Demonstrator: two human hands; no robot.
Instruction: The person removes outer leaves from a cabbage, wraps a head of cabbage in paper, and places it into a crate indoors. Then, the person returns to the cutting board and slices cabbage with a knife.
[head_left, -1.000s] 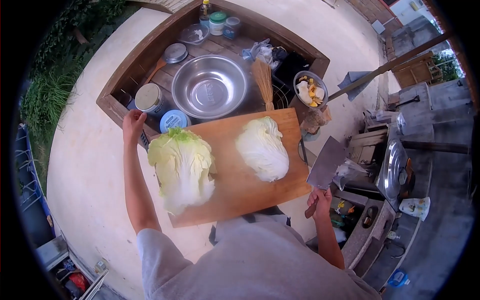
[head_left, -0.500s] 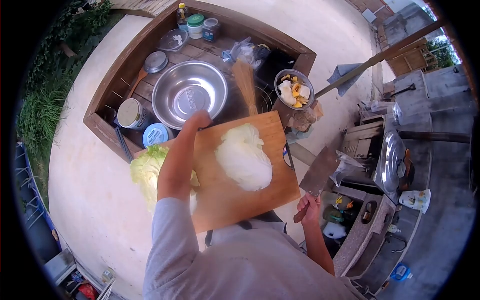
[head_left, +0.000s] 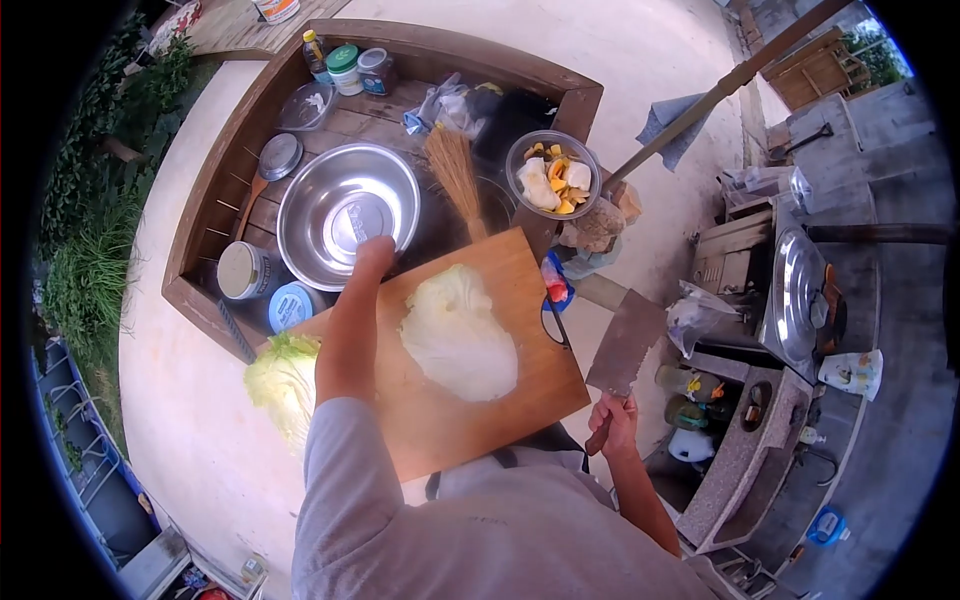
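My right hand [head_left: 613,425] is closed round the handle of a cleaver [head_left: 628,345], its broad blade pointing up beside the board's right edge. My left hand [head_left: 374,258] is at the near rim of a steel bowl [head_left: 300,250], by the far edge of the cutting board; its fingers are hidden, so its hold cannot be told. On the wooden cutting board [head_left: 540,370] lies a pale piece of napa cabbage [head_left: 460,335]. Another piece of napa cabbage [head_left: 282,390], with green leaf edges, shows left of my left forearm, which partly covers it.
A wooden-framed table [head_left: 200,295] holds the bowl, several jars, a whisk broom [head_left: 455,175] and plastic bags [head_left: 445,105]. A clear tub of cut food [head_left: 553,175] stands at its right corner. On the right are a stone sink [head_left: 735,470] and a large metal lid [head_left: 795,295].
The camera view has shifted, moving the board and bowl left and down. Leaves of the left cabbage piece no longer show right of my forearm. My right hand keeps hold of the cleaver.
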